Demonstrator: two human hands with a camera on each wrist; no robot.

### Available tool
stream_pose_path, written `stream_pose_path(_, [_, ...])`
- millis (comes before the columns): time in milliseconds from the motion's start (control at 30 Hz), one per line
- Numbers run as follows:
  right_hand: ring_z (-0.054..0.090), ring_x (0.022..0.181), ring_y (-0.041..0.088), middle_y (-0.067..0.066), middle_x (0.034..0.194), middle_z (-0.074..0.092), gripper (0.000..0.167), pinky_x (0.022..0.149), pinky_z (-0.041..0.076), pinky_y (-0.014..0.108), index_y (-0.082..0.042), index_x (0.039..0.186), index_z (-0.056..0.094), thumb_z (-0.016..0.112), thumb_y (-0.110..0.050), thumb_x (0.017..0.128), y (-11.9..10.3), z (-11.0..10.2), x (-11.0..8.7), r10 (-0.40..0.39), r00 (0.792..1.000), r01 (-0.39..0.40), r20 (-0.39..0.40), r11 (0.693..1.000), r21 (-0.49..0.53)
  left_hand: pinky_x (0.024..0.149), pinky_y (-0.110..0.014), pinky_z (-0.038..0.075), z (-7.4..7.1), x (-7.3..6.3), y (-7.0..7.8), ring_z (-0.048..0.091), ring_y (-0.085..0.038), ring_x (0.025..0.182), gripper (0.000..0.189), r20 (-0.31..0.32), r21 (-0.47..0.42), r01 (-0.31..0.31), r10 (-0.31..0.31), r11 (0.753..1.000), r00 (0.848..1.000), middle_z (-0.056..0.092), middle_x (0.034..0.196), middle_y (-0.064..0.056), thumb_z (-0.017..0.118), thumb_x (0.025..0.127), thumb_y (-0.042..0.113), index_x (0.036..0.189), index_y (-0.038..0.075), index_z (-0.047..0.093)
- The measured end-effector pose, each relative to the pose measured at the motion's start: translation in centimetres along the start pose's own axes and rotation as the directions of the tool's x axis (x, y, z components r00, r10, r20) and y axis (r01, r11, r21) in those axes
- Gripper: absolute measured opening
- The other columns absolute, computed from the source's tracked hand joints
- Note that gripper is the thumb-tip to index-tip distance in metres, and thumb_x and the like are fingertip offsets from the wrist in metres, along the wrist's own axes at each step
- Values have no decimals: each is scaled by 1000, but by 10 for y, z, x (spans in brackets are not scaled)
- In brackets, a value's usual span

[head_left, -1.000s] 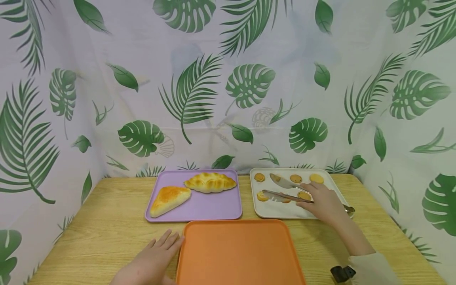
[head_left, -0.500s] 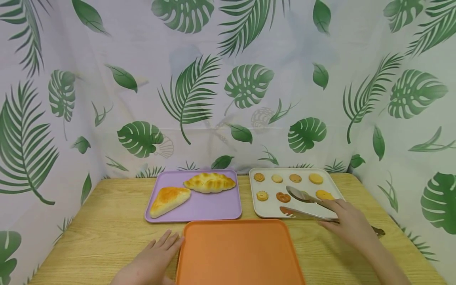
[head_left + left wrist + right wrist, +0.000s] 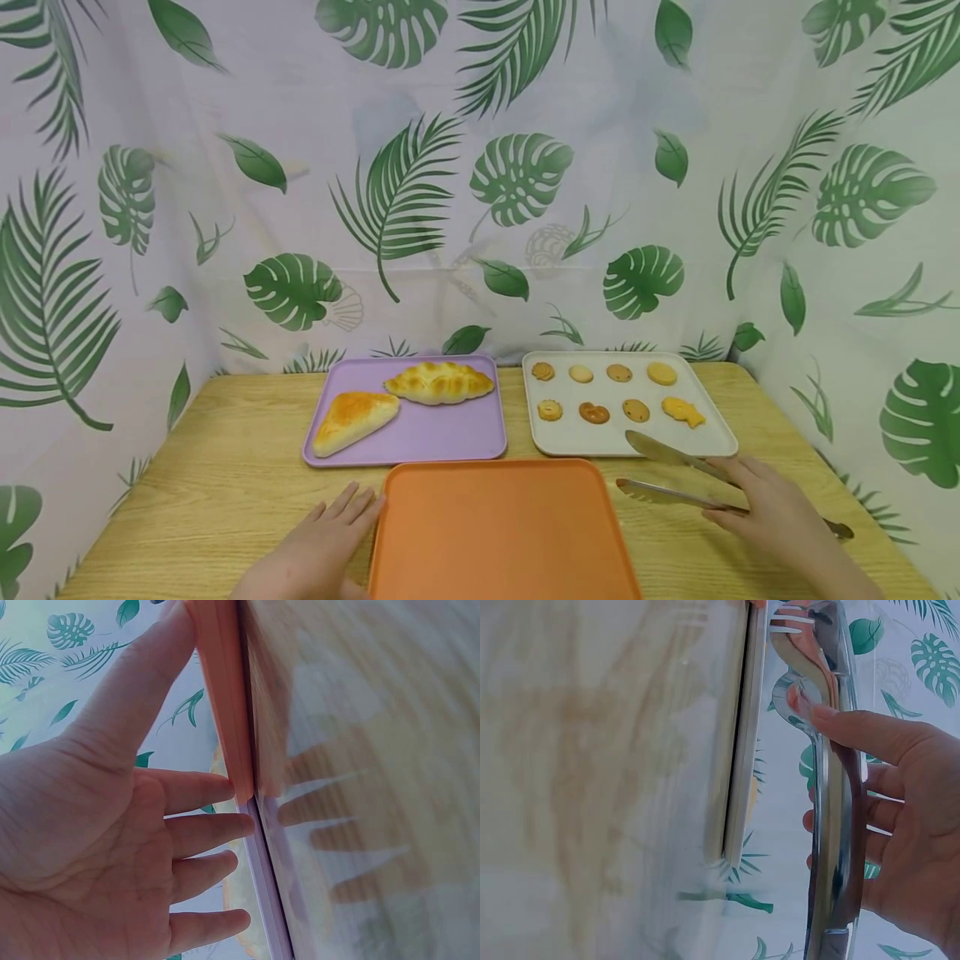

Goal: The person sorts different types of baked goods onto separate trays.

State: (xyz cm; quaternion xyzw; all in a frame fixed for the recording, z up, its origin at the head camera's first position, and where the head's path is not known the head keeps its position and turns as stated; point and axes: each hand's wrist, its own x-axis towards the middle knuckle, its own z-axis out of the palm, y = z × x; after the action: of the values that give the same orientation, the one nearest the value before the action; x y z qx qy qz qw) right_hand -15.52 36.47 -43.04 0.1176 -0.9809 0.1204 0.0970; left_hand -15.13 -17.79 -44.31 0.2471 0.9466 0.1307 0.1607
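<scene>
In the head view my right hand grips metal serving tongs near the mid-length, held just in front of the cream tray. The tongs' ends are apart with nothing between them. In the right wrist view, one end of the tongs is fork-like and the other rounded; thumb and fingers lie on opposite sides. My left hand has its fingers extended beside an orange tray. In the left wrist view, the thumb reaches the rim of the orange tray.
Several small cookies, among them a fish-shaped one and a pretzel, lie on the cream tray. To the left, a purple tray bears a triangular bread and a braided bread. A leaf-print cloth hangs behind the wooden table.
My right hand has drawn the tongs back and to the right, from over the cookies to in front of the cream tray. The cookies stay on that tray. My left hand has hardly moved.
</scene>
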Motion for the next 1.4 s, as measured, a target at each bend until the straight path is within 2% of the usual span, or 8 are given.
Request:
stream_pose_path(167, [64,96,35,16,112,65,64,71,54,52,-4,123,61,83,-36,72,4,-1,-4,61,995,-62,83,998,15,112,-67,26,-1,0,0,22,-42,147,112,15,-7,2,-2,1000,1000,29,158,-19,76,66,63,151,4,33])
stream_pose_path(267, [64,96,34,14,111,66,64,71,55,51,-4,122,62,83,-37,71,7,0,-4,70,992,-71,106,998,4,112,-67,26,-1,1,0,21,-42,148,112,22,-8,4,-4,1000,1000,29,159,-19,75,67,63,151,5,33])
stream_pose_path(467, [64,97,36,16,112,65,64,71,54,52,-4,120,62,83,-38,71,12,2,-4,77,990,-74,119,997,-30,112,-67,26,-1,1,1,21,-42,148,112,15,-11,3,-3,1000,1000,28,159,-20,76,66,62,151,4,33])
stream_pose_path(867, [65,99,35,14,113,67,63,74,54,54,-5,121,61,83,-37,71,18,5,-3,79,986,-76,149,997,-25,112,-67,26,-5,-1,5,22,-43,147,110,15,-14,6,-6,1000,1000,30,158,-20,77,67,60,151,4,33])
stream_pose_path(1400, [65,101,37,17,114,67,61,73,53,56,-6,123,60,82,-34,73,14,7,4,90,973,-83,210,996,-43,112,-67,27,-5,-1,3,23,-44,146,112,6,2,0,0,1000,1000,32,157,-21,76,67,61,150,1,33])
